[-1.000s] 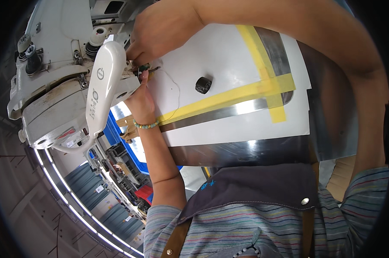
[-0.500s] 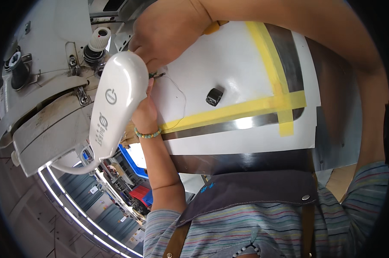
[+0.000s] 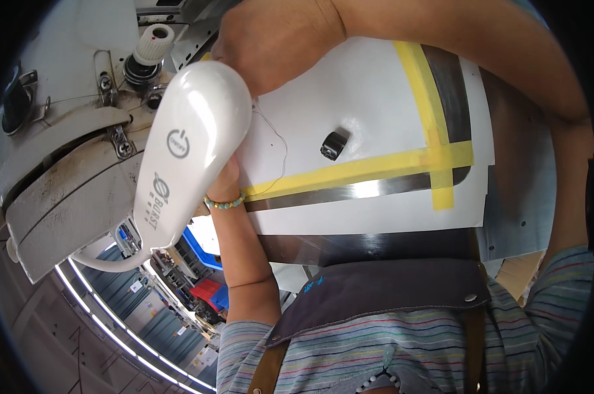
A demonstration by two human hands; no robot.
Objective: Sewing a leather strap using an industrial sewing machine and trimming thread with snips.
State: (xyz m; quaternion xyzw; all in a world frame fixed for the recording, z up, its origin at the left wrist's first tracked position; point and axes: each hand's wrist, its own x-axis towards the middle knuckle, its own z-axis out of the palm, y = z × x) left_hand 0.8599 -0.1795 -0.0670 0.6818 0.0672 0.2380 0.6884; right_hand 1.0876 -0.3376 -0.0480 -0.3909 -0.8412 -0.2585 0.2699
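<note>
My right hand (image 3: 277, 49) reaches over the far part of a white work surface (image 3: 369, 85), its fingers curled beside a sewing machine. The fingertips are behind a white lamp head (image 3: 198, 111), so whatever they pinch is hidden. Most of my left hand (image 3: 228, 176) is behind the same lamp; only its edge and the wrist with a beaded bracelet (image 3: 225, 202) show. A thin loose thread (image 3: 285, 148) curves across the white surface between the hands. Right of it lies a small black block-like piece (image 3: 334, 146), touched by neither hand.
Yellow tape (image 3: 349, 167) borders the white surface along its near and right sides. The sewing machine's body (image 3: 67, 203) fills the left, with a white tension knob (image 3: 154, 44) and a dark thread spool (image 3: 16, 98). Below the lamp, a blue bin (image 3: 202, 248) is partly visible.
The lamp looks larger and farther right as the view shifts. My right hand appears slightly higher and farther right. A small dark green bit near its fingers is now out of sight.
</note>
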